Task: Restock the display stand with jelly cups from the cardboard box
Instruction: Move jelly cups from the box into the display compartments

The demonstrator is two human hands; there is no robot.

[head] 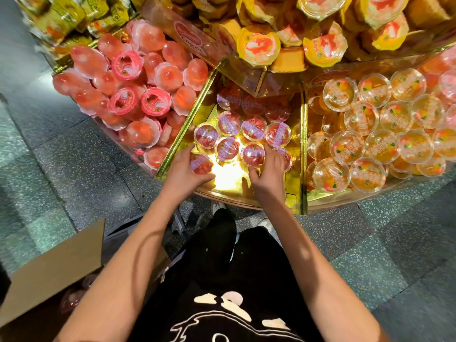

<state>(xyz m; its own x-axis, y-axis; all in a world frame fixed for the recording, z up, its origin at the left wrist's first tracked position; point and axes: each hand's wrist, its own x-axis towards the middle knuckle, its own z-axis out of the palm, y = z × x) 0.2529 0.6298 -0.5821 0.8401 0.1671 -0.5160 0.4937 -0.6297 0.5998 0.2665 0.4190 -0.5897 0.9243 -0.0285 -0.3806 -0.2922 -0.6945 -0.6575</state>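
Flanking the bare patch at the display stand's (183,134) front edge, the left hand (183,173) gripped a jelly cup (201,164) and the right hand (268,172) pinched a second cup (253,154), both equally near.

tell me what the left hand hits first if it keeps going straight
Likely the nearest standing cup in the gold bin, right ahead of the left hand and its held cup; depth is hard to judge.

Wears a black top (259,304) printed with cream blobs and curving white outlines. Shows bare forearms down to the left hand (183,172) and right hand (267,177). Wears loose black trousers (217,239) and pale, round-toed shoes (217,206) below.
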